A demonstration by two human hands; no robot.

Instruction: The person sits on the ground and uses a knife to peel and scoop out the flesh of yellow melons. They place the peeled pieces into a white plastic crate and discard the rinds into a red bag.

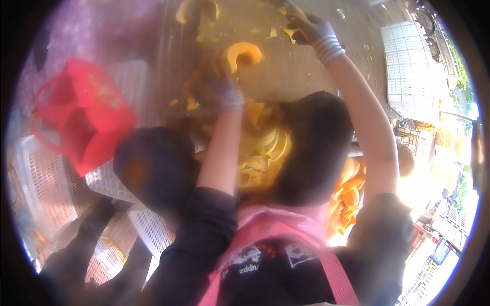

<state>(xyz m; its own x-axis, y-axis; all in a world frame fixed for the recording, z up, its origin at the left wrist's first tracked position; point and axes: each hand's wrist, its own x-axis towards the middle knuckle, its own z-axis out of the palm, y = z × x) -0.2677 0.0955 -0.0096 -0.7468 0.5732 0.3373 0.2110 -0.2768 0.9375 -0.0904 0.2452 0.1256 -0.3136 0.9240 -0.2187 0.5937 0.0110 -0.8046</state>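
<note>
My left hand (228, 86), gloved and blurred by motion, is at one end of a curved orange piece (249, 53) that looks like pumpkin flesh, and it appears to grip it. Farther forward and to the right is my right hand (304, 25), in a dark-fingered glove with a pale cuff. Its fingers are bent, and an orange scrap (289, 33) lies beside them. Whether they hold a tool is unclear at the picture's rim. Both hands are over a brownish, wet-looking surface (306, 78) with scattered scraps. Pale yellow peelings (264, 145) are heaped between my dark-clad knees.
A red bag (92, 111) with handles stands at the left, near white perforated plastic crates (48, 183). Many orange pieces (349, 195) are piled beyond my right knee. Another pale curved piece (199, 11) is at the top. White stacked crates (407, 69) stand at the right.
</note>
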